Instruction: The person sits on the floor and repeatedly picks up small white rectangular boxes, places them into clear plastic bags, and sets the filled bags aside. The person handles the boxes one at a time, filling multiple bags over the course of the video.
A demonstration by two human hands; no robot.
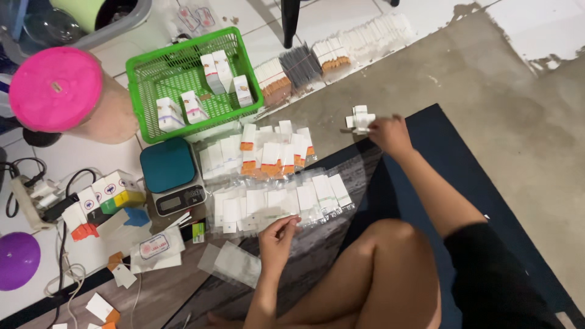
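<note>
My left hand (278, 237) pinches the edge of a clear plastic sleeve (268, 216) lying among rows of bagged white cards (277, 198) on the floor. My right hand (389, 133) reaches out to the far right and grips a small flat white carton (361, 119). Another row of bagged cartons with orange ends (268, 152) lies between the two hands. My bent knee (390, 262) sits in the foreground on a dark blue mat (463, 164).
A green basket (152, 76) holds several small white boxes. In front of it stands a teal digital scale (170, 173). Stacks of flat cartons (332, 52) line the back. At left are a pink-lidded jar (58, 88), coloured small boxes (100, 201), a power strip with cables (30, 195) and a purple lid (15, 259).
</note>
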